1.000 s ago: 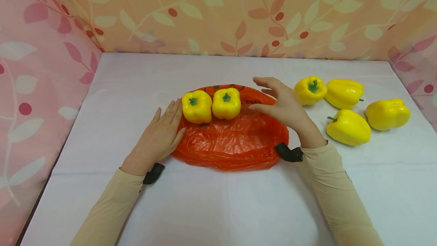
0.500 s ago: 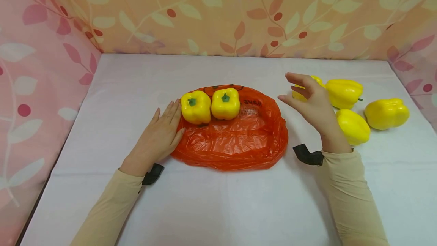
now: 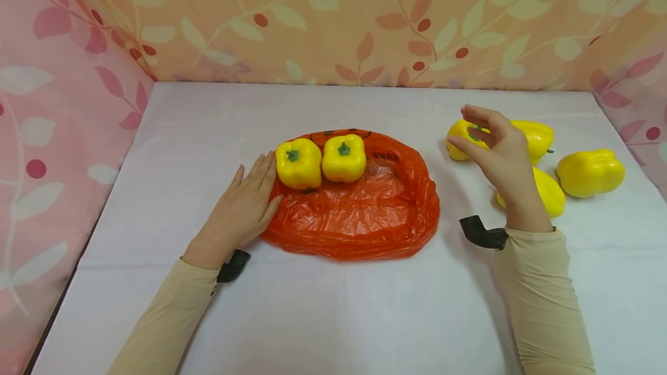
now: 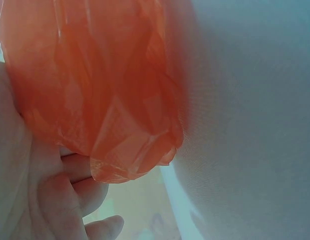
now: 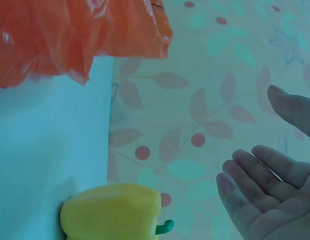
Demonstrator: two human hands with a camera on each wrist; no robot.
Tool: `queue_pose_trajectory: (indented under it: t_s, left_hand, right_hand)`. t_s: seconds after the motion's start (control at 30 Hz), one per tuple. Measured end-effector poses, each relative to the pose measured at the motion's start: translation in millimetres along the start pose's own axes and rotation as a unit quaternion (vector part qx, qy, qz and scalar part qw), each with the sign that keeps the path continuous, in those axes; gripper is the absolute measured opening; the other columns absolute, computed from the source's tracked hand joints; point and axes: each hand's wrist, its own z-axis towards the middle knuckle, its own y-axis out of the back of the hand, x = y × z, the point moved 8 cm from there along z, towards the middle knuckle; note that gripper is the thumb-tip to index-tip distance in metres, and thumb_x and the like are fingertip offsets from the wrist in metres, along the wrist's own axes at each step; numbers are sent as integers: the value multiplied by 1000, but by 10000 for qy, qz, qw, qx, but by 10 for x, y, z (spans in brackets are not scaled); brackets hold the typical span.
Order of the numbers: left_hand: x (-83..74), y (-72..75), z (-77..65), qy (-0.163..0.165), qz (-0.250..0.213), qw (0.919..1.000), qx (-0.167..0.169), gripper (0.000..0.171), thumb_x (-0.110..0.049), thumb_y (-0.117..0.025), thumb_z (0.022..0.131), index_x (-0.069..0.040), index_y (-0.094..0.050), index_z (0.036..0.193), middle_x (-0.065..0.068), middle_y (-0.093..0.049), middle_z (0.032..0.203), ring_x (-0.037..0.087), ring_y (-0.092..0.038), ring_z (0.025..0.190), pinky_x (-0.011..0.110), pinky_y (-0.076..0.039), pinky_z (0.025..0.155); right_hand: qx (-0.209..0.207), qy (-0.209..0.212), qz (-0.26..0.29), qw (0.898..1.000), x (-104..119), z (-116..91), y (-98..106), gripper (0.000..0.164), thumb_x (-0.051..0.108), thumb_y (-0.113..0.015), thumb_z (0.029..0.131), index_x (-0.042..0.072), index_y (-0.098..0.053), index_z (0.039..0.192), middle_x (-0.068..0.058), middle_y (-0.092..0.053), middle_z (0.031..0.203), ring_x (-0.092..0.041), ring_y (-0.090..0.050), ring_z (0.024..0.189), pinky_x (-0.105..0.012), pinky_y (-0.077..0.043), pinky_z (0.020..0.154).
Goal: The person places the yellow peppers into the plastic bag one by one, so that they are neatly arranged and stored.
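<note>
A red plastic bag (image 3: 354, 219) lies mid-table, its mouth spread wide. Two yellow bell peppers, a left one (image 3: 299, 164) and a right one (image 3: 344, 158), sit upright at its far left part, green stems up. My left hand (image 3: 245, 204) lies with straight fingers along the bag's left side, and the left wrist view shows red plastic against the palm. Over at the right, my right hand (image 3: 502, 158) hovers with fingers spread and nothing between them. Behind it stands a yellow bell pepper (image 3: 458, 142), partly covered by the thumb and fingers.
Other yellow bell peppers lie on the right: one behind the hand (image 3: 537, 138), one partly hidden by the wrist (image 3: 547, 192), one farthest right (image 3: 591, 173). Leaf-patterned cloth (image 3: 333, 22) walls the white table's (image 3: 339, 317) back and sides.
My right hand has moved from over the bag's right side to the loose bell peppers on the right. The left hand, the bag and the peppers stay where they were.
</note>
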Motion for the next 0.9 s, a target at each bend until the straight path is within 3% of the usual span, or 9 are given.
queue_pose_trajectory:
  t_s: [0.7, 0.9]
  left_hand:
    - [20, -1, -5, 72, -44, 10000, 48, 67, -26, -42, 98, 6, -11, 148, 19, -11, 155, 31, -10, 143, 53, -9, 112]
    - [17, -2, 2, 39, 36, 10000, 63, 67, -26, -43, 98, 6, -11, 148, 19, -11, 155, 32, -10, 143, 53, -9, 112]
  right_hand:
    - [-567, -1031, -117, 9930, -404, 65, 369, 60, 19, -69, 86, 7, -46, 140, -7, -49, 138, -14, -45, 126, -16, -36, 99]
    - [-603, -1160, -450, 9904, -473, 70, 422, 61, 24, -68, 87, 7, -44, 141, -8, -46, 141, -15, -42, 129, -23, -33, 105]
